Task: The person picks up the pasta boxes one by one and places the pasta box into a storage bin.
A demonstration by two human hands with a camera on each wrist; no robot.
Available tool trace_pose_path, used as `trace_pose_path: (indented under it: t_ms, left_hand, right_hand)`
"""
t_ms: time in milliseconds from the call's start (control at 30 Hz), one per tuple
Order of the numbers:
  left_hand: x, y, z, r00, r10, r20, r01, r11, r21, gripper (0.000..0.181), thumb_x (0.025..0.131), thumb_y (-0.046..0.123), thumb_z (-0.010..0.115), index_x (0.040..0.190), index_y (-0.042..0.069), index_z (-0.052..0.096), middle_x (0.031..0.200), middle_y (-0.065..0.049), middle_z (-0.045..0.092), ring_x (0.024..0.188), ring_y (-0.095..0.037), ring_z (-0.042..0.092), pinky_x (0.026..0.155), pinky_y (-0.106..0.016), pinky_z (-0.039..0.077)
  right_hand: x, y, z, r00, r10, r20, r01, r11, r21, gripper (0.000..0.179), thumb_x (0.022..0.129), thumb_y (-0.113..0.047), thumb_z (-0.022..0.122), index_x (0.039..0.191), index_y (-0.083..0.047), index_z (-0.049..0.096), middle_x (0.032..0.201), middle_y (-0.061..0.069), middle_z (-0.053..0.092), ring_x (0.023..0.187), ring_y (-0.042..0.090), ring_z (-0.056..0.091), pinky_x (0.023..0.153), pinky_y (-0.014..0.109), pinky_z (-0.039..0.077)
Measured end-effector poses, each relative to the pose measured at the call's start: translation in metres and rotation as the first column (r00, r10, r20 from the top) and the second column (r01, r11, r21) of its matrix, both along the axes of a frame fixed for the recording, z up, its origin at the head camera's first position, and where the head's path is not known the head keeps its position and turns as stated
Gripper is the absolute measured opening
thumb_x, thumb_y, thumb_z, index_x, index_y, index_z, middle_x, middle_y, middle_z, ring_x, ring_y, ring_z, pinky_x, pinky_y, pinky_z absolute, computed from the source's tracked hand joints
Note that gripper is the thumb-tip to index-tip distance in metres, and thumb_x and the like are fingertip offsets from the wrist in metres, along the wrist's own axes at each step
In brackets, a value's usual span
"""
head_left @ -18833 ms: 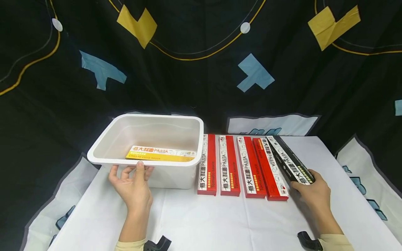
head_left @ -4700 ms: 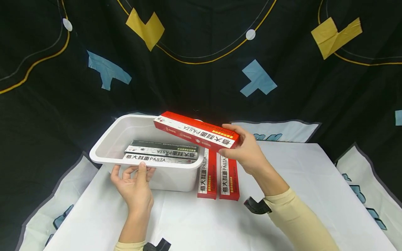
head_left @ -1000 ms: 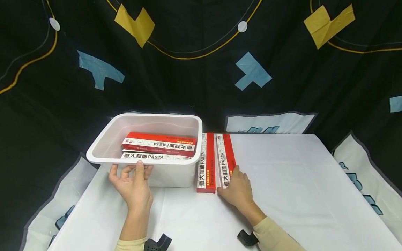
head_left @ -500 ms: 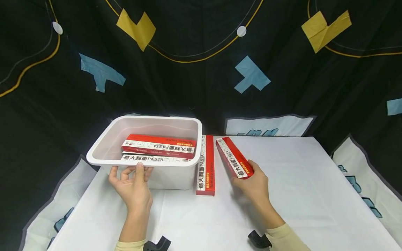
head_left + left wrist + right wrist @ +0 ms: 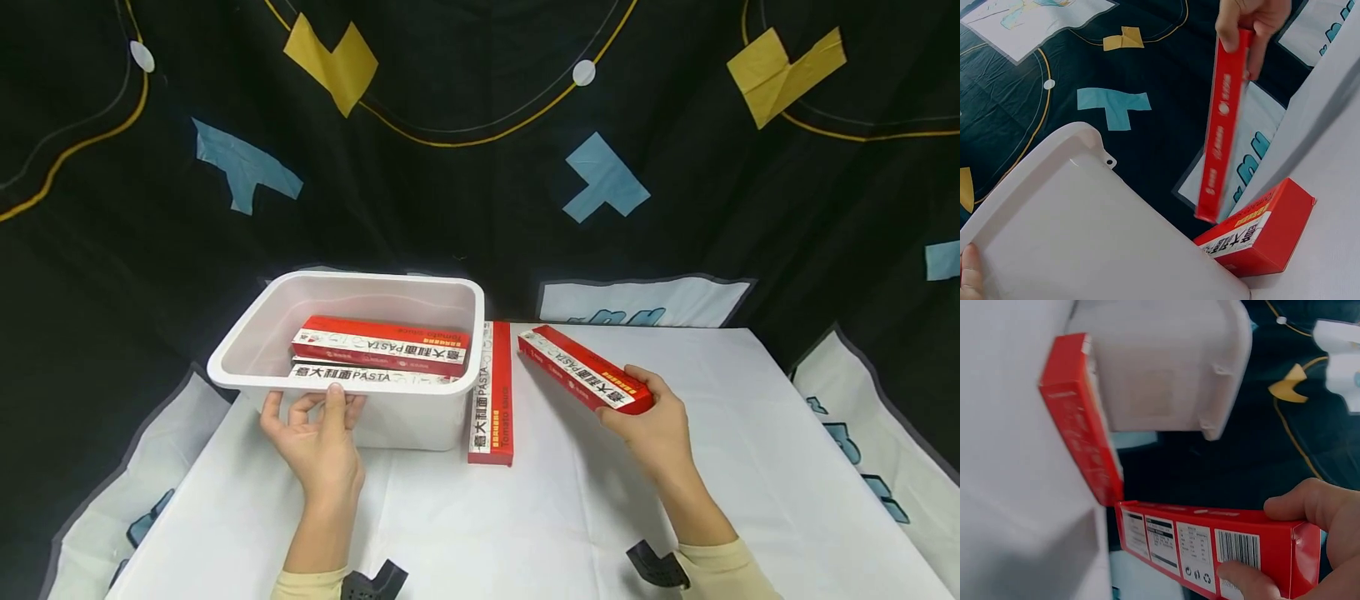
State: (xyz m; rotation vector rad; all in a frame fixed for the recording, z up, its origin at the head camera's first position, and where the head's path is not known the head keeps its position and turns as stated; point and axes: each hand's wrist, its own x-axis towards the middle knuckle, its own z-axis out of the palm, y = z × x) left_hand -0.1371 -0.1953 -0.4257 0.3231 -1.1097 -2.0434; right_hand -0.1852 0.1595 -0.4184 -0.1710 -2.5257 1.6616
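Observation:
My left hand (image 5: 318, 454) grips the front rim of a white plastic bin (image 5: 416, 421). My right hand (image 5: 656, 425) holds the near end of a red tomato sauce pasta box (image 5: 585, 367), raised and slanted above the table; its barcode side (image 5: 1204, 550) faces the right wrist camera. Between this box and the bin, another red pasta box (image 5: 501, 400) lies lengthwise against the bin's right side. Inside the bin, a red pasta box (image 5: 375, 342) rests on top, with a white-faced pasta box (image 5: 360, 373) in front. The front wall hides whatever lies lower.
A white cloth covers the table (image 5: 750, 467), whose far edge runs just behind the bin and boxes. Behind it hangs a black curtain (image 5: 480, 217) with yellow and blue patches. A black strap (image 5: 656, 567) sits at my right wrist.
Over the last second, my right hand has lifted a red pasta box and turned it rightward. Earlier, several red boxes and a black one lay on the table. My left hand stays put.

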Motion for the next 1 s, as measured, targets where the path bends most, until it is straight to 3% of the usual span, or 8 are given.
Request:
trace_pose_path:
  t_ms: [300, 533, 700, 800, 1000]
  left_hand:
    - [-0.002, -0.001, 0.001, 1.0, -0.007, -0.003, 0.007, 1.0, 0.001, 0.078, 0.09, 0.005, 0.069, 0.143, 0.022, 0.015, 0.126, -0.018, 0.042, 0.108, -0.035, 0.063, 0.088, -0.04, 0.059]
    - [-0.001, -0.001, 0.0, 1.0, 0.003, -0.012, -0.003, 1.0, 0.011, 0.076, 0.09, 0.003, 0.068, 0.143, 0.021, 0.017, 0.125, -0.018, 0.043, 0.105, -0.035, 0.064, 0.087, -0.041, 0.059]
    - [-0.001, -0.001, 0.0, 1.0, 0.009, -0.026, -0.009, 1.0, 0.019, 0.075, 0.089, 0.002, 0.068, 0.143, 0.019, 0.018, 0.123, -0.018, 0.045, 0.103, -0.034, 0.065, 0.086, -0.042, 0.06]
    - [-0.002, -0.001, 0.0, 0.999, 0.009, -0.034, -0.008, 1.0, 0.027, 0.075, 0.089, 0.001, 0.069, 0.142, 0.019, 0.018, 0.122, -0.018, 0.045, 0.101, -0.033, 0.065, 0.085, -0.042, 0.06]
    - [-0.001, -0.002, 0.001, 0.999, 0.009, -0.033, -0.009, 1.0, 0.015, 0.074, 0.09, 0.002, 0.068, 0.143, 0.019, 0.018, 0.122, -0.018, 0.045, 0.103, -0.033, 0.065, 0.086, -0.042, 0.06]
  right_hand:
    - [0.001, 0.013, 0.039, 0.99, 0.038, -0.135, -0.044, 0.998, -0.042, 0.072, 0.082, -0.016, 0.079, 0.145, -0.016, 0.043, 0.141, 0.007, 0.043, 0.126, 0.027, 0.037, 0.079, 0.022, 0.06]
    - [-0.005, 0.008, 0.068, 0.967, 0.083, -0.242, -0.126, 0.977, -0.171, 0.067, 0.082, -0.006, 0.078, 0.141, -0.017, 0.048, 0.139, 0.004, 0.042, 0.124, 0.025, 0.037, 0.079, 0.021, 0.061]
    - [-0.01, -0.008, 0.079, 0.927, 0.162, -0.339, -0.275, 0.908, -0.317, 0.063, 0.082, 0.003, 0.075, 0.138, -0.012, 0.051, 0.139, 0.008, 0.041, 0.127, 0.028, 0.036, 0.082, 0.027, 0.062]
    - [-0.015, -0.022, 0.082, 0.898, 0.23, -0.376, -0.368, 0.86, -0.353, 0.063, 0.082, 0.006, 0.073, 0.138, -0.007, 0.049, 0.14, 0.012, 0.04, 0.127, 0.03, 0.036, 0.083, 0.03, 0.062]
    - [-0.031, -0.054, 0.085, 0.833, 0.406, -0.375, -0.54, 0.743, -0.395, 0.06, 0.084, 0.005, 0.07, 0.138, -0.005, 0.046, 0.142, 0.013, 0.038, 0.131, 0.031, 0.034, 0.086, 0.036, 0.061]
